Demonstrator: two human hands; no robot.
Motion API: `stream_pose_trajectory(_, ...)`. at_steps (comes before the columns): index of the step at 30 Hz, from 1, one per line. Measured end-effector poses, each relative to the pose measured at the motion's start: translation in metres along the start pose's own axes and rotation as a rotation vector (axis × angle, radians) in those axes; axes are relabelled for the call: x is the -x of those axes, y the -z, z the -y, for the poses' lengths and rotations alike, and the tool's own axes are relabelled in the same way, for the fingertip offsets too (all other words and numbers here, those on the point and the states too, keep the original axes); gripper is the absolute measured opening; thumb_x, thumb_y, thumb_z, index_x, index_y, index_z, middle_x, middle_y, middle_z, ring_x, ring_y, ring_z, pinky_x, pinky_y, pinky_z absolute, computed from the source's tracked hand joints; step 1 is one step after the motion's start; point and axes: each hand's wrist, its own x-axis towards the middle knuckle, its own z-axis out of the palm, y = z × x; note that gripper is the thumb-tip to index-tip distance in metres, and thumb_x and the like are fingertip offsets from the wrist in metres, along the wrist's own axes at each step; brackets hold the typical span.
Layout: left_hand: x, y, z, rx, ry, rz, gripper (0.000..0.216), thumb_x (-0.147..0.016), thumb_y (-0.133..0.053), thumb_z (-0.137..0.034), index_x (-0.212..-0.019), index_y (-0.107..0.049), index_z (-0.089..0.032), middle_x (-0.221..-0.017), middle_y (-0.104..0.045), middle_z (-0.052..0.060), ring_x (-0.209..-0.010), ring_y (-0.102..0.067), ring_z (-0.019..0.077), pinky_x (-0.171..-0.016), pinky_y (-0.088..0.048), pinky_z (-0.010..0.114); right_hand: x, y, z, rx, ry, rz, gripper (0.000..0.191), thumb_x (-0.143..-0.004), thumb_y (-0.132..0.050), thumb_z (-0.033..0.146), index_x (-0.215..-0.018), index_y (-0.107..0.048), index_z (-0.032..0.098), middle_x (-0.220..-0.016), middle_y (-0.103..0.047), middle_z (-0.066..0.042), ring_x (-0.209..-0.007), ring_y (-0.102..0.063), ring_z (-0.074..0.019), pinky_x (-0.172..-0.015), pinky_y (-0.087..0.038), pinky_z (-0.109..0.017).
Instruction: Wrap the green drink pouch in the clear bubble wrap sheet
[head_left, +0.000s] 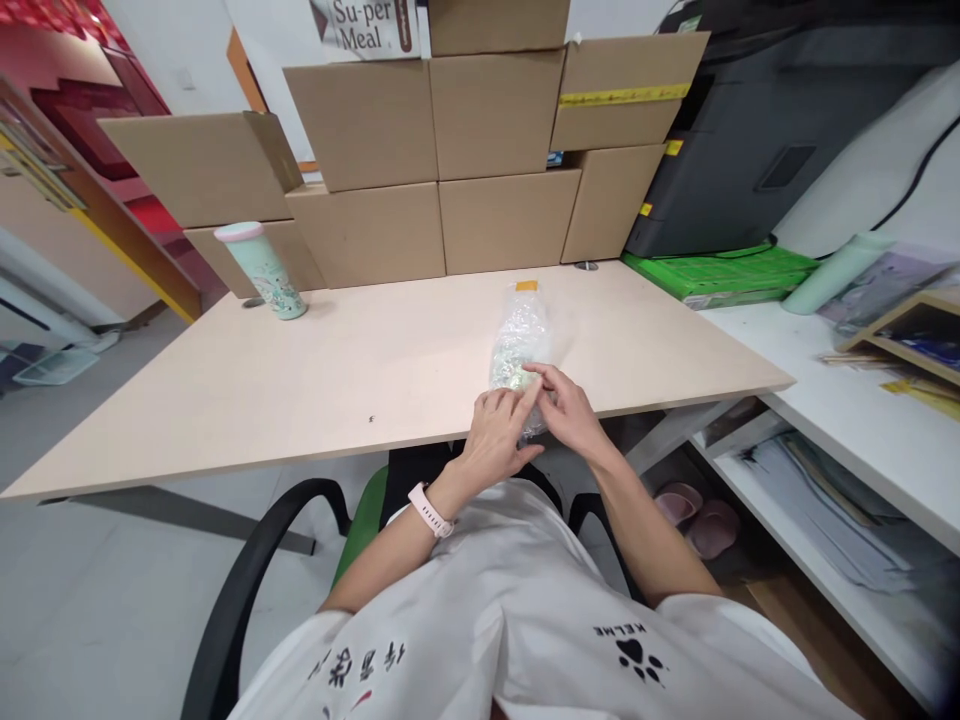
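Note:
A clear bubble-wrapped package [523,325] lies at the front edge of the table, with an orange-yellow label [526,286] at its far end. Something pale green shows faintly through the plastic; its kind cannot be made out. My left hand [493,432] rests on the package's near end, palm down, fingers apart and thumb out to the side. From the right, my right hand [570,408] touches the wrap with its index finger stretched out and the other fingers loosely bent. Crumpled plastic [534,425] hangs over the table edge between the hands.
Cardboard boxes [367,235] are stacked along the back. A mint tumbler [266,275] with a pink lid stands at the back left. Rightward are a dark grey machine [750,150], a green pack [720,272] and a white shelf [900,430]. Chair armrests [247,560] flank me.

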Motion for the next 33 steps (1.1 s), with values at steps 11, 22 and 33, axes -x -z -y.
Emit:
stream_pose_trajectory(11, -0.002, -0.021, 0.002, 0.010, 0.097, -0.167, 0.029, -0.095, -0.049, -0.016, -0.119, -0.062, -0.025, -0.110, -0.067, 0.006, -0.102, -0.058, 0.0255, -0.093, -0.046, 0.043, 0.010, 0.021, -0.046, 0.355, 0.000, -0.207, 0.032, -0.089, -0.056, 0.056, -0.097, -0.068, 0.027, -0.121, -0.067, -0.009, -0.120, -0.055, -0.0371, -0.105, -0.038, -0.063)
stream_pose_trajectory(22, 0.022, -0.020, -0.012, 0.187, -0.033, -0.291, 0.027, -0.097, -0.047, -0.028, -0.121, -0.060, -0.024, -0.121, -0.061, 0.011, -0.110, -0.059, 0.0263, -0.095, -0.050, 0.049, 0.016, -0.015, -0.015, -0.641, -0.411, -0.119, 0.039, -0.081, -0.067, 0.052, -0.105, -0.045, 0.030, -0.114, -0.067, -0.008, -0.105, -0.068, -0.0298, -0.091, -0.056, -0.052)
stream_pose_trajectory(33, -0.013, 0.090, 0.009, -0.001, -0.311, -0.119, 0.059, -0.099, -0.038, -0.059, -0.148, -0.046, -0.027, -0.162, -0.032, 0.010, -0.155, -0.012, 0.0353, -0.121, 0.012, 0.067, 0.026, -0.010, 0.007, -0.553, -0.113, 0.156, 0.035, -0.077, -0.077, 0.042, -0.099, -0.054, 0.027, -0.101, -0.065, -0.004, -0.099, -0.063, -0.0248, -0.087, -0.053, -0.040)
